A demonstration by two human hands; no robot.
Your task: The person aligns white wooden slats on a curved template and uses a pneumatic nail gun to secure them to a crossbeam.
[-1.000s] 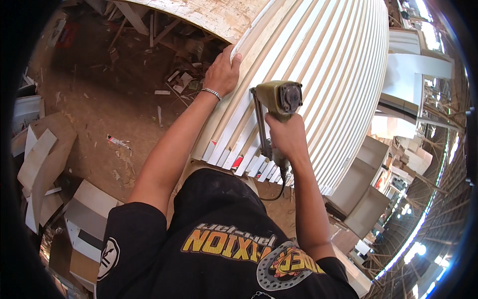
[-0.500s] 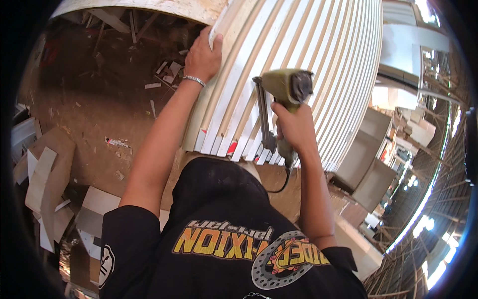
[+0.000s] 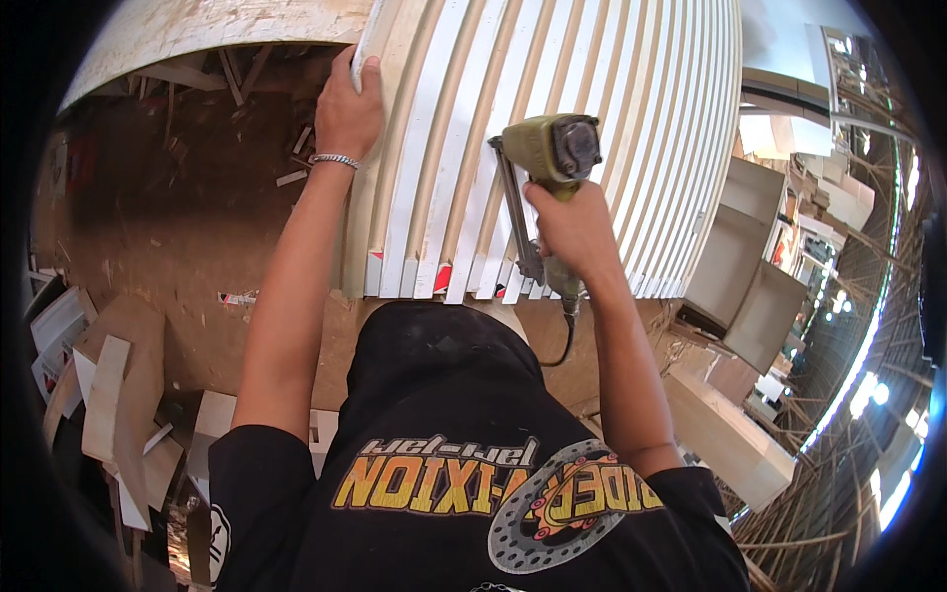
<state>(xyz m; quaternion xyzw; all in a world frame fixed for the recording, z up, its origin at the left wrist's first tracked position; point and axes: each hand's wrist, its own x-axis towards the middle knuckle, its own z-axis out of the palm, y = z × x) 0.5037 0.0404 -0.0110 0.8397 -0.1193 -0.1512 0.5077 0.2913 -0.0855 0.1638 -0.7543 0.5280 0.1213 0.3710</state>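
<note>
A large panel of white slats with tan grooves between them (image 3: 631,89) lies in front of me, its slat ends facing my body. My left hand (image 3: 348,113), with a bracelet at the wrist, grips the panel's left edge, thumb on one side and fingers on the other. In my right hand (image 3: 577,227) is an olive-green nail gun (image 3: 538,146), held by its handle above the slats. Its slim magazine points back toward me, and a dark hose (image 3: 570,335) hangs from the handle's base. Whether the nose touches a slat, I cannot tell.
A curved pale board (image 3: 207,35) spans the far left. Offcuts (image 3: 109,395) are piled at the lower left, and scraps dot the brown floor (image 3: 197,316). Box-like board pieces (image 3: 735,247) stand on the right, with a long pale one (image 3: 730,434) nearer me.
The whole view has shifted, so the panel and my left hand sit farther left in it. The nail gun appears slightly up and left. Both hands keep their holds.
</note>
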